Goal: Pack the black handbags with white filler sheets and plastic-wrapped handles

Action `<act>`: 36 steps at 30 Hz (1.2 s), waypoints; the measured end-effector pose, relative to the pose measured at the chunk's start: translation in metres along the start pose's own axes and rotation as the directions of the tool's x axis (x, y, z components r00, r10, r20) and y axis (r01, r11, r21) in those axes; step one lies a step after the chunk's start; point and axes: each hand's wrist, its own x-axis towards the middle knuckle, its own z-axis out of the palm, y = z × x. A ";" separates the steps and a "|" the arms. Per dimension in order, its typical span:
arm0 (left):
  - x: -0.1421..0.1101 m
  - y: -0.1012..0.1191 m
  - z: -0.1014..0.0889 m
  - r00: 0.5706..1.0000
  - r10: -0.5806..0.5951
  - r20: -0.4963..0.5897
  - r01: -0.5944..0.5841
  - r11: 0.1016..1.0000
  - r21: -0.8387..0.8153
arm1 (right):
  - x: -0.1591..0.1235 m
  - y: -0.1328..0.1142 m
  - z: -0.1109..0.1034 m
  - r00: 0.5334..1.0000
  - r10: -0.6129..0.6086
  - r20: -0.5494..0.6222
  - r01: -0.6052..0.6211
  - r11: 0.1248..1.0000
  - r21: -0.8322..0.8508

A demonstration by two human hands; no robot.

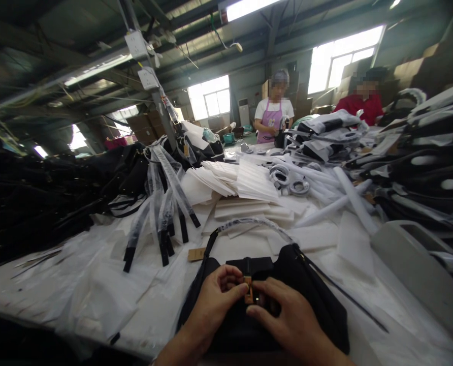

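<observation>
A black handbag (pixel 318 305) lies on the table right in front of me, its handle (pixel 249 221) wrapped in clear plastic and arching away from me. At the middle of its front is a gold-coloured clasp (pixel 248 291). My left hand (pixel 221 295) pinches the clasp from the left, thumb and fingers closed on it. From the right, my right hand (pixel 282 307) bends its fingers around the clasp's other side; its thumb and forefinger are apart, and whether they grip anything is hidden. A brown tag (pixel 196 254) lies beside the handle's left end.
Plastic-wrapped straps (pixel 167 203) hang over the table at left. White foam sheets (pixel 226 178) and rolls of tape (pixel 289 180) lie behind the bag. Black bags are piled on both sides. A grey plastic piece (pixel 413 274) is at right. Two people (pixel 274 114) stand across the table.
</observation>
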 end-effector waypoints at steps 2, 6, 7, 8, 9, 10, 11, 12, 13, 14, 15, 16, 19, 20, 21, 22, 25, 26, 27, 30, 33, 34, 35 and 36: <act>-0.001 -0.002 0.003 1.000 0.025 -0.007 -0.025 1.000 0.014 | 0.004 -0.002 0.001 1.000 0.025 0.015 -0.025 0.999 0.031; -0.005 0.004 0.004 0.994 0.105 -0.016 -0.100 0.977 0.190 | 0.007 0.000 0.005 0.999 0.047 -0.017 -0.046 0.995 0.086; -0.006 0.009 0.004 0.988 0.156 -0.012 -0.146 0.946 0.290 | 0.007 0.001 0.006 0.999 0.046 -0.029 -0.044 0.994 0.095; -0.006 0.013 0.004 0.974 0.226 0.000 -0.207 0.893 0.399 | 0.007 0.002 0.007 0.998 0.042 -0.039 -0.038 0.994 0.101; -0.006 0.018 0.004 0.953 0.303 0.021 -0.273 0.823 0.498 | 0.006 0.003 0.008 0.998 0.038 -0.048 -0.033 0.994 0.102; -0.006 0.022 0.004 0.926 0.374 0.050 -0.333 0.750 0.571 | 0.006 0.003 0.008 0.998 0.033 -0.055 -0.027 0.995 0.100; -0.004 0.025 0.004 0.900 0.426 0.088 -0.384 0.683 0.621 | 0.005 0.004 0.009 0.998 0.028 -0.057 -0.022 0.995 0.094; -0.002 0.028 0.004 0.882 0.451 0.134 -0.422 0.632 0.650 | 0.004 0.004 0.009 0.998 0.025 -0.058 -0.020 0.996 0.086; 0.000 0.030 0.004 0.875 0.449 0.183 -0.447 0.600 0.664 | 0.004 0.004 0.009 0.998 0.022 -0.060 -0.018 0.997 0.078; 0.003 0.032 0.004 0.874 0.428 0.228 -0.459 0.578 0.675 | 0.004 0.004 0.009 0.998 0.021 -0.062 -0.016 0.998 0.068; 0.005 0.034 0.004 0.876 0.402 0.267 -0.465 0.557 0.688 | 0.003 0.005 0.009 0.998 0.019 -0.061 -0.015 0.998 0.056; 0.007 0.036 0.005 0.877 0.375 0.302 -0.470 0.528 0.707 | 0.003 0.005 0.008 0.998 0.017 -0.061 -0.015 0.999 0.042; 0.009 0.043 0.007 0.881 0.294 0.370 -0.460 0.356 0.813 | 0.002 0.004 0.008 0.999 0.014 -0.051 -0.014 1.000 0.003; 0.009 0.047 0.009 0.884 0.267 0.384 -0.454 0.293 0.842 | 0.002 0.004 0.008 0.999 0.013 -0.047 -0.013 1.000 -0.006; 0.008 0.050 0.011 0.888 0.241 0.391 -0.445 0.241 0.863 | 0.001 0.004 0.009 0.999 0.011 -0.047 -0.012 1.000 -0.014; 0.008 0.054 0.013 0.895 0.221 0.388 -0.432 0.204 0.879 | 0.001 0.004 0.009 0.999 0.010 -0.047 -0.011 1.000 -0.023; 0.008 0.063 0.019 0.917 0.181 0.355 -0.383 0.158 0.910 | 0.000 0.005 0.011 0.999 0.005 -0.047 -0.008 0.998 -0.062; 0.009 0.065 0.021 0.923 0.169 0.346 -0.370 0.144 0.918 | -0.001 0.006 0.011 0.999 0.001 -0.047 -0.005 0.997 -0.074; 0.010 0.066 0.022 0.927 0.159 0.341 -0.362 0.131 0.923 | -0.001 0.007 0.012 0.999 -0.003 -0.047 -0.001 0.997 -0.081; 0.012 0.065 0.023 0.925 0.152 0.350 -0.366 0.100 0.925 | -0.001 0.009 0.013 0.999 -0.006 -0.054 0.002 0.997 -0.075; 0.008 0.058 0.021 0.912 0.184 0.366 -0.387 0.099 0.917 | -0.001 0.010 0.013 0.998 -0.008 -0.056 0.006 0.999 -0.040; 0.006 0.055 0.020 0.908 0.200 0.368 -0.393 0.109 0.913 | -0.001 0.010 0.012 0.998 -0.011 -0.056 0.009 1.000 -0.029; 0.004 0.051 0.019 0.905 0.218 0.366 -0.397 0.124 0.909 | -0.001 0.010 0.012 0.998 -0.014 -0.056 0.013 1.000 -0.021; 0.002 0.048 0.017 0.902 0.235 0.361 -0.400 0.144 0.905 | 0.000 0.010 0.011 0.998 -0.017 -0.055 0.016 1.000 -0.017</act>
